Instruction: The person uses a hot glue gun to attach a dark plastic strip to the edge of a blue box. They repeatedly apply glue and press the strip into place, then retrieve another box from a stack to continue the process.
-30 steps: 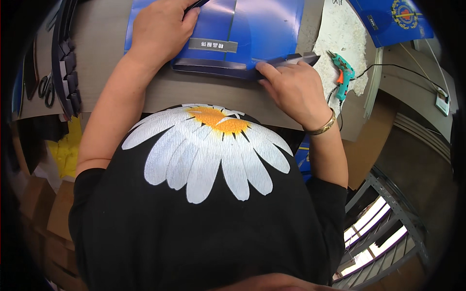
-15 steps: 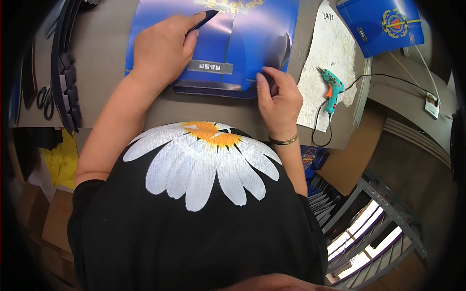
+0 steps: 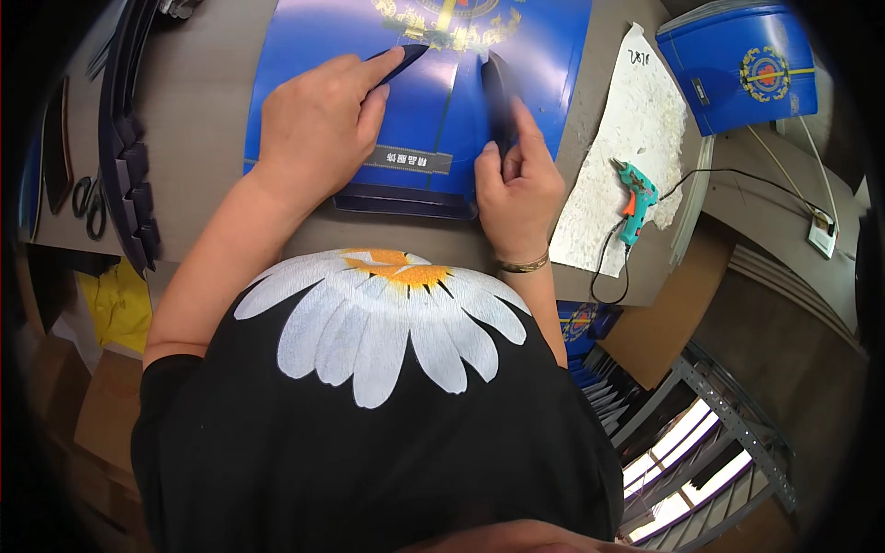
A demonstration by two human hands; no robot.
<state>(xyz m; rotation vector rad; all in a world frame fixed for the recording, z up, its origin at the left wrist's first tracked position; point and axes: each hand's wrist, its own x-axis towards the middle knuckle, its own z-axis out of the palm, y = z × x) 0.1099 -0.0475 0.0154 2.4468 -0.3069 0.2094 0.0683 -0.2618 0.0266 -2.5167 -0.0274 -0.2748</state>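
A glossy blue printed sheet or panel [image 3: 304,88] with a gold emblem lies on the table before me, a dark folded edge along its near side. My left hand [image 3: 318,120] rests over its left part, fingers closed on a dark blue pointed flap [image 3: 406,60]. At the right, the fingers of my right hand [image 3: 521,189] are closed against a dark curved flap [image 3: 498,97], which stands up over the panel and is slightly blurred. Whether these flaps are joined to the panel cannot be made out.
Right of the panel, a teal glue gun [image 3: 636,203] with a black cord lies on a stained white sheet [image 3: 604,138]. Blue printed pieces [image 3: 728,69] are stacked at the far right. Scissors [image 3: 89,207] and a dark notched strip [image 3: 124,138] lie at left.
My right hand has moved from the panel's right edge inward to the left, bringing the dark curved flap with it. My left hand keeps its grip. The whole view has shifted slightly.
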